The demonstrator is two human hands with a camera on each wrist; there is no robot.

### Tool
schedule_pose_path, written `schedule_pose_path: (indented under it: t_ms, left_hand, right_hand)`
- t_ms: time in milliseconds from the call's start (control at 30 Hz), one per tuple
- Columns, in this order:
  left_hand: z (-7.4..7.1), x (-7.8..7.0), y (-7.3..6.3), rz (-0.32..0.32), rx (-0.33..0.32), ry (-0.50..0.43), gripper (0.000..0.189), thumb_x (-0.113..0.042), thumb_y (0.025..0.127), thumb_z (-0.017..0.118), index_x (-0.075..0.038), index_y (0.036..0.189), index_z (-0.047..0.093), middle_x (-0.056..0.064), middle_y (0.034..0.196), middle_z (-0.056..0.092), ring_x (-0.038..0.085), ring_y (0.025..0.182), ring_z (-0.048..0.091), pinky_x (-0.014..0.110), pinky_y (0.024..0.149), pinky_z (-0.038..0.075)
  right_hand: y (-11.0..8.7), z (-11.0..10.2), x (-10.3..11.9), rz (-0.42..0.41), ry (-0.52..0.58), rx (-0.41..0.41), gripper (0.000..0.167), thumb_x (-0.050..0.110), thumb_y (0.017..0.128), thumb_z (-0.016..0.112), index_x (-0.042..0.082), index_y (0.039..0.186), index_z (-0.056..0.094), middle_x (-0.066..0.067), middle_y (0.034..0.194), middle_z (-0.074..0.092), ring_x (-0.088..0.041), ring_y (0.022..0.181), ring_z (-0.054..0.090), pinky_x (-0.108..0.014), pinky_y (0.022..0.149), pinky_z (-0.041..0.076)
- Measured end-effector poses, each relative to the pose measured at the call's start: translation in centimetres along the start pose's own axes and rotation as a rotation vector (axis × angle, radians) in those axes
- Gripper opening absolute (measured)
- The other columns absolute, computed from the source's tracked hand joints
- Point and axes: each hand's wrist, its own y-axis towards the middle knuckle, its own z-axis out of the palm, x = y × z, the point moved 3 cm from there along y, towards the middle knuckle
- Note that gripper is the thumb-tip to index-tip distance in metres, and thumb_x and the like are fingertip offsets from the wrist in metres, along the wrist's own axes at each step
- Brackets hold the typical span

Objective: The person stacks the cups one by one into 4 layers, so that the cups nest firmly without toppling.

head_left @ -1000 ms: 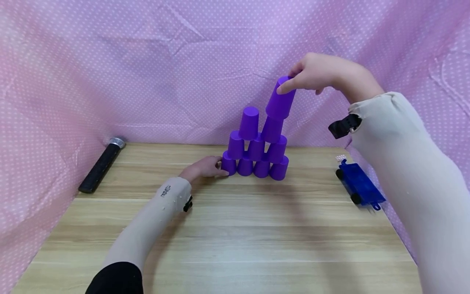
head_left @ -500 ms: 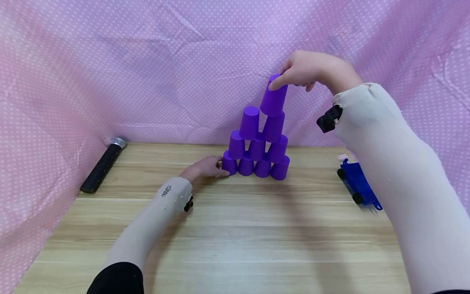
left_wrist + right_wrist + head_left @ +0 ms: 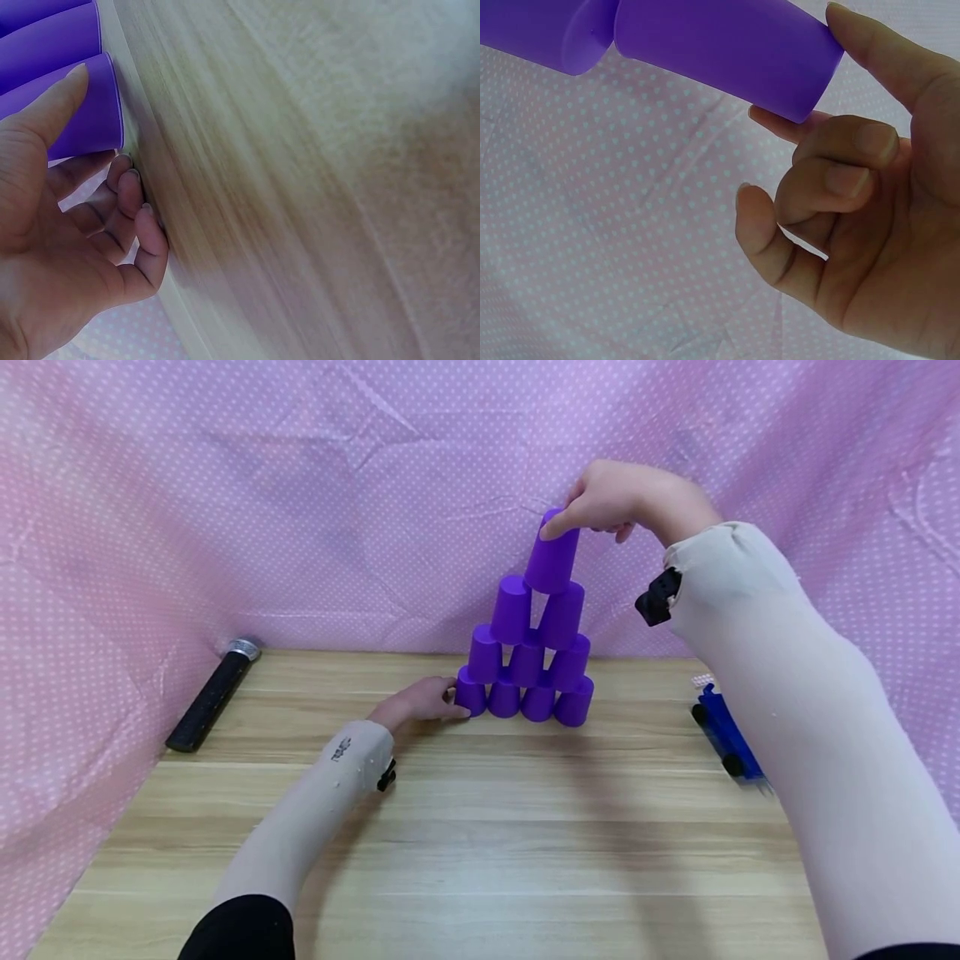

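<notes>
Purple cups, all upside down, form a pyramid near the table's back edge. Its bottom row has several cups, then come three, then two. My right hand (image 3: 618, 497) pinches the top cup (image 3: 552, 560) between thumb and forefinger, over the gap between the two cups of the third row. In the right wrist view this cup (image 3: 727, 52) meets a lower cup (image 3: 540, 34), and the other fingers curl free. At the base, my left hand (image 3: 420, 700) holds the leftmost cup (image 3: 470, 695), thumb in front and forefinger behind; the left wrist view shows that thumb on the cup (image 3: 90, 109).
A black microphone (image 3: 212, 697) lies on the table's left side. At the right stands a blue toy cart (image 3: 723, 731) with black wheels, partly hidden by my right sleeve. Pink dotted cloth (image 3: 337, 527) hangs behind the wooden table (image 3: 480, 843).
My right hand has carried the top cup to the left, from over the right-hand third-row cup to between both. My left hand has stayed at the base.
</notes>
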Motion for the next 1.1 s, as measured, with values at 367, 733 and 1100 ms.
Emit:
schedule_pose_path:
  t_ms: [367, 733, 1100]
  left_hand:
    - [-0.1, -0.21, -0.1, -0.001, 0.002, 0.002, 0.052, -0.042, 0.091, 0.072, -0.01, 0.13, 0.058, 0.006, 0.098, 0.062, 0.02, 0.09, 0.055, 0.04, 0.091, 0.047]
    - [-0.06, -0.23, -0.13, -0.013, -0.001, 0.008, 0.054, -0.041, 0.091, 0.072, -0.011, 0.132, 0.057, 0.007, 0.103, 0.063, 0.021, 0.094, 0.055, 0.04, 0.093, 0.047]
    - [0.07, -0.01, -0.02, -0.007, -0.007, 0.007, 0.058, -0.042, 0.09, 0.073, -0.011, 0.136, 0.056, 0.006, 0.107, 0.063, 0.021, 0.096, 0.055, 0.042, 0.097, 0.046]
  right_hand:
    - [0.47, -0.03, 0.05, 0.006, -0.014, 0.002, 0.044, 0.056, 0.09, 0.065, 0.014, 0.081, 0.057, 0.005, 0.061, 0.037, -0.013, 0.06, 0.038, -0.033, 0.063, 0.049]
    - [0.66, 0.15, 0.3, 0.014, -0.023, 0.002, 0.05, 0.058, 0.09, 0.064, 0.008, 0.094, 0.058, 0.003, 0.069, 0.039, -0.013, 0.064, 0.039, -0.034, 0.068, 0.05]
    - [0.93, 0.14, 0.47, 0.003, -0.018, 0.006, 0.046, 0.056, 0.09, 0.065, 0.012, 0.081, 0.057, 0.005, 0.062, 0.039, -0.013, 0.06, 0.04, -0.033, 0.064, 0.05]
